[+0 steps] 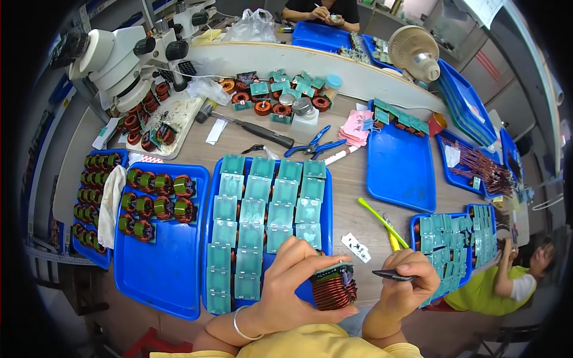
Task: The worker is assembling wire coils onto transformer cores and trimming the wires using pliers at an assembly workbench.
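Note:
My left hand [286,283] grips a copper-wound coil [333,291] with a green circuit board on top, fingers over the board and thumb underneath. In my right hand [410,280] is a slim black pointed tool [391,275]; its tip points left toward the coil, apart from it. The rest of that tool is hidden by my fingers. Behind my left hand a blue tray [305,291] carries rows of coils with teal boards [224,209] facing up. To its left, another blue tray [158,268] has several green-and-copper coils [143,206] in its far half.
Blue-handled pliers [314,145], a black-handled hammer [262,131] and a marker [341,155] lie farther back. A lime-green stick [382,221] lies right of centre. A microscope [116,65] stands far left. Co-workers sit beyond the partition [268,52] and at right.

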Motion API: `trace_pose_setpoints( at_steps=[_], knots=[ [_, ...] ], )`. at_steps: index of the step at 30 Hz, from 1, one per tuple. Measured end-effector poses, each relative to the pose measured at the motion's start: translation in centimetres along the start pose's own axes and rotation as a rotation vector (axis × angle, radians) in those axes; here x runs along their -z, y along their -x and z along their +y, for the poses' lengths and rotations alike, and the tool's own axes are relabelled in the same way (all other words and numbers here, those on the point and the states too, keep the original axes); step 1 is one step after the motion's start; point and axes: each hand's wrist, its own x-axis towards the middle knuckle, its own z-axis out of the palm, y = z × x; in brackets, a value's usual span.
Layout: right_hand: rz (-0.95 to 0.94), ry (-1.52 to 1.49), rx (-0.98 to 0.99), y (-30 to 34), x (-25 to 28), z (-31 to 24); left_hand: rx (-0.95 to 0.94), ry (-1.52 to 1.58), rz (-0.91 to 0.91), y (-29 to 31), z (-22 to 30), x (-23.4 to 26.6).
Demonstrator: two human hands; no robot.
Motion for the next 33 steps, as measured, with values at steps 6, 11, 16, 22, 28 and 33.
trace_pose_setpoints(
  at_steps=[6,11,16,22,28,33],
  knots=[
    [-0.055,-0.008,0.021,0.3,0.2,0.0,-0.002,-0.024,0.017,0.2,0.5,-0.1],
    [0.039,-0.007,0.047,0.0,0.2,-0.5,0.058,0.089,-0.028,0.0,-0.1,-0.7],
    [0.033,-0.008,0.022,0.0,0.4,-0.7,0.080,0.303,0.000,0.5,-0.7,-1.5],
    [0.030,-0.002,0.044,0.0,0.4,-0.6,0.090,0.510,-0.039,0.3,-0.8,-1.6],
    [0.042,-0.012,0.049,0.0,0.5,-0.4,0.166,0.683,-0.108,0.3,-0.6,-1.4],
    [0.070,0.134,-0.004,0.7,1.4,0.0,0.300,0.790,-0.141,0.4,-0.3,-1.1]
  ],
)
